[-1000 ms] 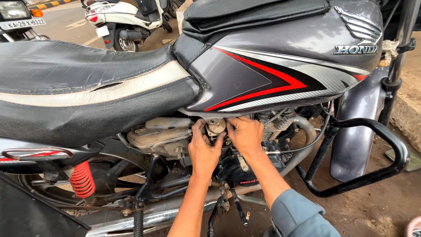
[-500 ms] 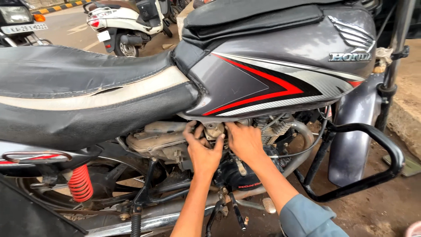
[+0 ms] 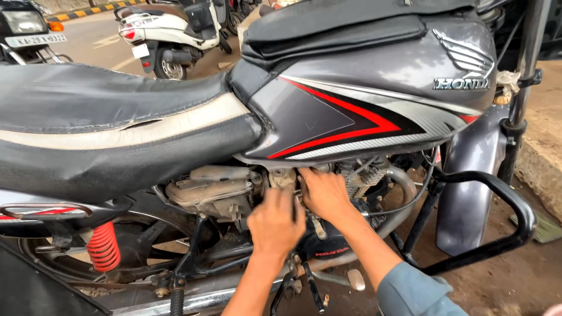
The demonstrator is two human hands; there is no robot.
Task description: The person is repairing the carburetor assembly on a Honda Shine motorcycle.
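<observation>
head view: both hands work at the carburetor under the fuel tank. the left hand, just below it, is curled shut (around what, i cannot tell); the right hand, beside it, presses open fingers. best to brace steadily, turn gently.

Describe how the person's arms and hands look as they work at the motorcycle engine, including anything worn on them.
Both hands are bare, with no gloves, rings or watch showing. The left hand leads to a bare forearm with no sleeve in view. The right hand has a bare forearm ending in a grey-blue sleeve, pushed up towards the elbow.
</observation>
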